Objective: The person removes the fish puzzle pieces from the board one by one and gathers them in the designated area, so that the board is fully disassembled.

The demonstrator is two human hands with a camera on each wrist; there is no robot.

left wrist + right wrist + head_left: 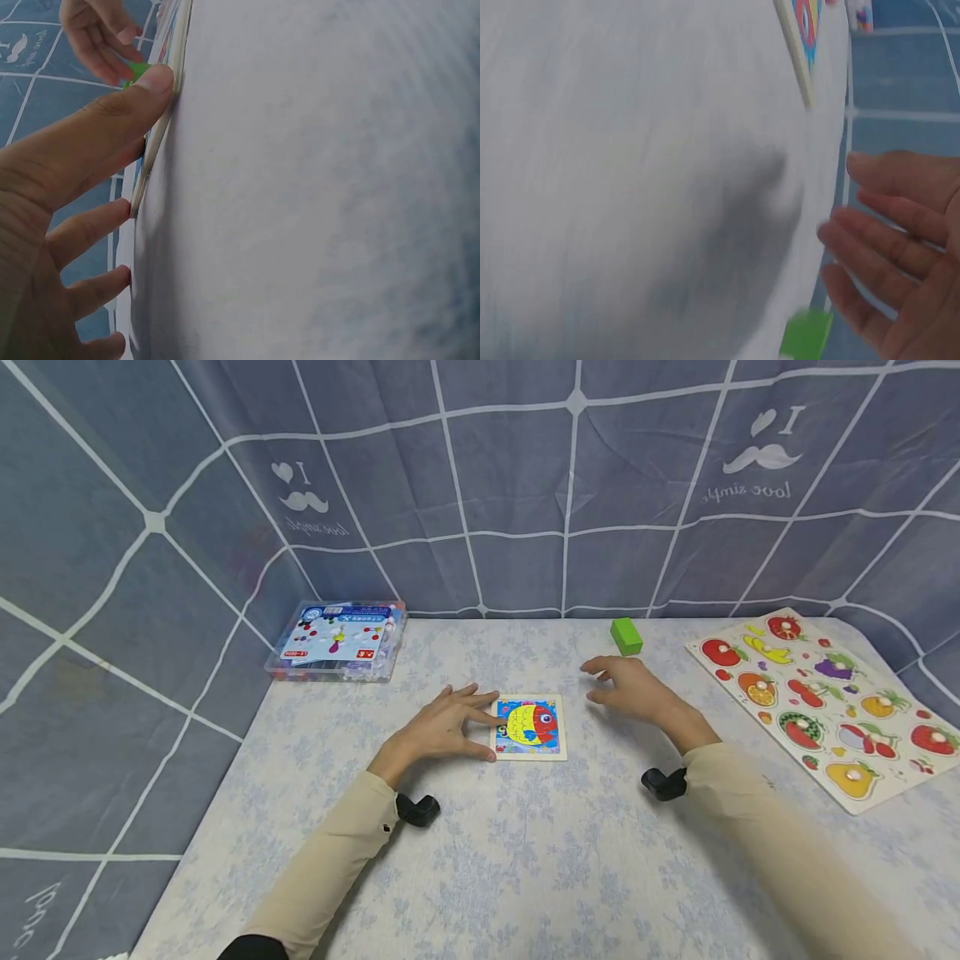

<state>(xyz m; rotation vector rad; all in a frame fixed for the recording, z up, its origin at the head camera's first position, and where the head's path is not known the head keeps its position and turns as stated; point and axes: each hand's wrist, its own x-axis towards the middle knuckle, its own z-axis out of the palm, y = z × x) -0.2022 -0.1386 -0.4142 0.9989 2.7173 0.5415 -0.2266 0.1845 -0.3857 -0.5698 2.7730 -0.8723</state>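
Observation:
A small square fish puzzle (528,727) in a pale wooden frame lies flat on the table. My left hand (447,727) is at its left side with fingers spread and fairly straight. The index fingertip touches the picture, and the thumb (154,81) rests at the frame's near edge in the left wrist view. To the right of the puzzle, my right hand (637,692) hovers above the table, holding nothing, its fingers loosely bent. A green block (626,636) sits just beyond that hand. In the right wrist view, only a corner of the puzzle (804,45) shows.
A clear plastic case (337,642) with a printed label stands at the back left. On the right lies a large fruit puzzle board (817,706). A grey-blue checked cloth (517,485) hangs behind the patterned table (525,868).

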